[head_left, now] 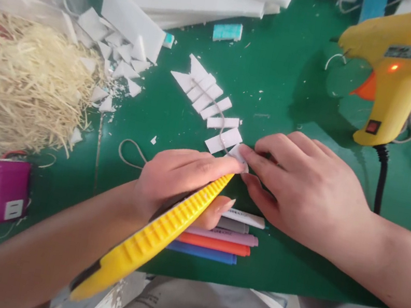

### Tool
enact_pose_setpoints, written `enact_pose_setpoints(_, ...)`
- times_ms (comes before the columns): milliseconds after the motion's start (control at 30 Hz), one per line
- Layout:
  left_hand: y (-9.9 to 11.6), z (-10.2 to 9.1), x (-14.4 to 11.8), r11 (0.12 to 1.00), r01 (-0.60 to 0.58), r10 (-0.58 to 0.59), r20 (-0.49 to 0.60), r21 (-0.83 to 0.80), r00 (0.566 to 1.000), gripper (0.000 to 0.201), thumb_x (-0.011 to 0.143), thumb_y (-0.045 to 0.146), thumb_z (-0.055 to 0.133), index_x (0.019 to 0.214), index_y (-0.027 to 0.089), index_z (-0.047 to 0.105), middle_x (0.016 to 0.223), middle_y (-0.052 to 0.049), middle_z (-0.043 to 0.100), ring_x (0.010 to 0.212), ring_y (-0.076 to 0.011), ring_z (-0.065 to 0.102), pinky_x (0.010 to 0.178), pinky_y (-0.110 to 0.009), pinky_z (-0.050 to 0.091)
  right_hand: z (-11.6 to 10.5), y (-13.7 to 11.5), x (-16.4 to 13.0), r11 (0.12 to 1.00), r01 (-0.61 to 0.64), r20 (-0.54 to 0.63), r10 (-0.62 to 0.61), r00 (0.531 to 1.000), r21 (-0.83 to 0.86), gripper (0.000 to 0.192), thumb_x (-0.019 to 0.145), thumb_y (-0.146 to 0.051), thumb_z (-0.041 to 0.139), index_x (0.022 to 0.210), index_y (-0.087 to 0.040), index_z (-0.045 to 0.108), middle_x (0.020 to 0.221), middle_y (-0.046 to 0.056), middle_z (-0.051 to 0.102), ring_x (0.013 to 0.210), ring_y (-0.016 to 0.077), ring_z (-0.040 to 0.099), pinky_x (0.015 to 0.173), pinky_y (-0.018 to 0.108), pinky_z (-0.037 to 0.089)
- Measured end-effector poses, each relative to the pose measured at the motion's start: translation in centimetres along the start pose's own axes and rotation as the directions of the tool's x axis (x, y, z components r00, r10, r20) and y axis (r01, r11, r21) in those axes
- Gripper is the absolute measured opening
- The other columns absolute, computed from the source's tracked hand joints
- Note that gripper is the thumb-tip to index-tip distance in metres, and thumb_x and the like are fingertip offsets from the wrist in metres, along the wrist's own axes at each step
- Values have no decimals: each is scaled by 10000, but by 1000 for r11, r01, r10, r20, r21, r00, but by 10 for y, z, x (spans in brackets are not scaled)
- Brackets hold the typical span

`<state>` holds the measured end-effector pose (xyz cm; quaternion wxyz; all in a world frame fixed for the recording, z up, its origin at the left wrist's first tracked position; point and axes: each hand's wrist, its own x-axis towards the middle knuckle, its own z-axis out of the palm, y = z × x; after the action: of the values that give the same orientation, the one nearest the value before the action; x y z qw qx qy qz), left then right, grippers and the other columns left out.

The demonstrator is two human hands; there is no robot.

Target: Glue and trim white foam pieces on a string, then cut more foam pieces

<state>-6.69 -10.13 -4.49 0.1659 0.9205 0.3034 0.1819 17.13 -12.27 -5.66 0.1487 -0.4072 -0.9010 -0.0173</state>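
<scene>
My left hand [181, 181] is closed around a yellow utility knife [151, 239] with a ribbed handle; its blade cannot be seen. The left index finger presses on the lowest small white piece [236, 153]. Opposite it, my right hand [302, 186] pinches the same piece from the right, its fingertips partly covering it. A thin grey cord [218, 110] runs up from there across a curved row of white strips [208, 91], with two pointed pieces at the far end. The cord's other end loops out left of my left hand.
Several markers [217, 245] lie below my hands. A yellow hot glue gun [397, 65] with a lit lamp stands at right, its black cable beside my right wrist. Straw-like shreds [31, 88], white scraps [125, 54] and a purple box [0, 193] are at left; white foam sheets [199, 0] lie behind.
</scene>
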Motion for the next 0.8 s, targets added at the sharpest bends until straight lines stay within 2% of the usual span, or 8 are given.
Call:
enact_pose_setpoints(100,2,0,4,997,-56,53,-58,-48,997,239,1007,282,513,1140,193,692,1031,-22,824,839,-163,789,866,-237,662,0,0,0,1000,2,-6,-2,1000,-2,292,1037,-231,494,1133,-106,740,947,89,702,778,220,535,617,360,385)
enact_pose_setpoints(233,4,0,6,996,-67,64,-43,-67,997,220,994,226,505,1134,203,674,980,5,819,800,-134,778,832,-205,651,-1,-1,0,1000,-1,-11,1,1000,0,288,1038,-227,491,1124,-115,742,959,86,710,780,214,538,622,357,384)
enact_pose_setpoints(333,4,0,6,997,-61,58,-49,-56,997,222,991,211,502,1132,204,674,1029,7,821,838,-132,783,868,-203,642,0,-2,-1,1000,-13,-13,13,1000,-4,287,1036,-219,490,1125,-116,743,956,86,712,780,219,545,621,360,388)
enact_pose_setpoints(500,4,0,8,992,-113,109,-68,-50,992,253,986,184,506,1108,77,700,1023,-64,822,907,-108,775,934,-156,604,0,-1,-1,1000,-3,-10,3,1000,-3,281,1037,-225,496,1123,-121,742,958,84,713,774,214,545,616,354,391)
enact_pose_setpoints(600,5,0,9,992,-119,116,-59,-34,991,279,997,186,486,1090,40,705,938,-73,816,859,-101,761,894,-165,610,0,0,-1,1000,-6,-8,6,1000,-1,279,1035,-223,490,1110,-124,740,959,88,714,778,217,546,615,360,393)
enact_pose_setpoints(800,4,0,9,991,-134,133,-57,-12,989,261,1007,190,473,1106,64,680,889,-49,801,800,-97,744,812,-183,620,0,-1,-1,1000,-27,13,27,1000,7,265,1033,-222,481,1077,-150,732,971,89,710,789,209,540,631,364,386)
